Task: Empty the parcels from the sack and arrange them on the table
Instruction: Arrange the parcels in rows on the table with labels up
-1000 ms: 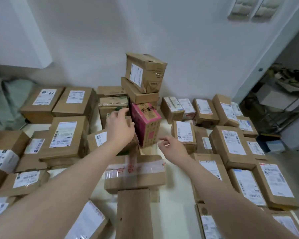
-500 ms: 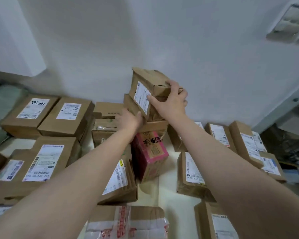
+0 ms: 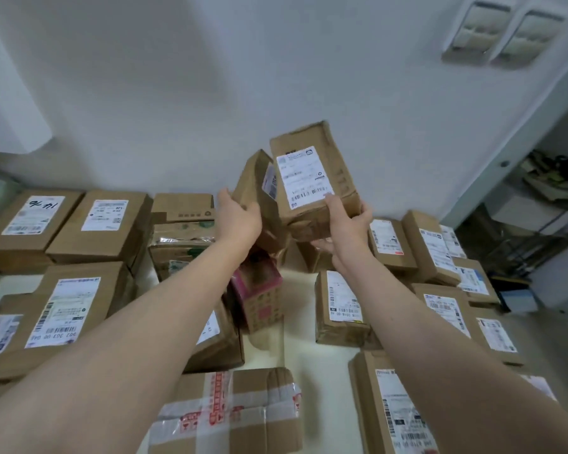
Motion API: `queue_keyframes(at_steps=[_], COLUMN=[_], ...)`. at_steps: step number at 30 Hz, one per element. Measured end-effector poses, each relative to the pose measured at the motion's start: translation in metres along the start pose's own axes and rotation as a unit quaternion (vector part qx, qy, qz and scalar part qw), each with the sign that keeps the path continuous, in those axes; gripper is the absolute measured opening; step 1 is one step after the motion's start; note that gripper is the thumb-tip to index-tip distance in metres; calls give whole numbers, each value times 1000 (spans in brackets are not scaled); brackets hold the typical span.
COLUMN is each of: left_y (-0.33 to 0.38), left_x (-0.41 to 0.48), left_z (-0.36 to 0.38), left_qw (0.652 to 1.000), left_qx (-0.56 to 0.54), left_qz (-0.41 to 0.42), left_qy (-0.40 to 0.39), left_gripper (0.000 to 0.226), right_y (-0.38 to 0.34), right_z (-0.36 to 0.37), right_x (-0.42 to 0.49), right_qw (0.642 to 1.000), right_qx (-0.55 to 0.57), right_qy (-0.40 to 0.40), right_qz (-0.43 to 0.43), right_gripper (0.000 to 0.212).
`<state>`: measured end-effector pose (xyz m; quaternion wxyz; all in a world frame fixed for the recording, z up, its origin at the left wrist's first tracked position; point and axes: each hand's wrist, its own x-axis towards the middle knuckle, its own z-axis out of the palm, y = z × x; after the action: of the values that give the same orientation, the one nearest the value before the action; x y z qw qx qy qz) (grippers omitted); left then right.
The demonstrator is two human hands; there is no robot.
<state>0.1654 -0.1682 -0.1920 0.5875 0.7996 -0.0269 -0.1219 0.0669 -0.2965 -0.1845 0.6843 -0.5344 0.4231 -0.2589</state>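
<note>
Left grip (image 3: 241, 221) clasps a half-hidden box (image 3: 254, 188); right grip (image 3: 346, 226) holds the labelled box (image 3: 309, 178) covering it.

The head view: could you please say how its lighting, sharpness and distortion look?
Head view: soft, even light; the front parcel in the right hand and the rear parcel in the left hand are slightly blurred; the wide-angle lens stretches the forearms.

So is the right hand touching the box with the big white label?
Touching. The head view shows the right hand gripping the labelled box from below, thumb pressed on its label.
</note>
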Motion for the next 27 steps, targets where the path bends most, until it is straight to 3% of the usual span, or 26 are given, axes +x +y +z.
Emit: queue_keyframes(at_steps=[3, 9, 13, 19, 23, 27], left_y=[1, -21, -31, -45, -49, -56], left_x=[-25, -88, -129, -165, -189, -213], left_z=[-17, -42, -48, -61, -66, -73], left_qw=[999, 997, 992, 970, 964, 960], left_qx=[-9, -54, -50, 49, 66, 71], left_qz=[11, -35, -47, -85, -77, -54], left_qy=[31, -40, -104, -222, -246, -267], left_gripper=[65, 75, 74, 100, 101, 78], right_y=[12, 37, 45, 47, 58, 71], right_z=[-28, -81, -115, -176, -197, -217], right_x=[-12, -57, -87, -132, -163, -187], right_qw=[995, 993, 990, 985, 977, 961], right_qx=[66, 38, 54, -48, -118, -161], right_qy=[64, 70, 24, -39, -73, -144], right_qz=[45, 90, 127, 161, 161, 173], right_gripper=[80, 91, 70, 20, 23, 21])
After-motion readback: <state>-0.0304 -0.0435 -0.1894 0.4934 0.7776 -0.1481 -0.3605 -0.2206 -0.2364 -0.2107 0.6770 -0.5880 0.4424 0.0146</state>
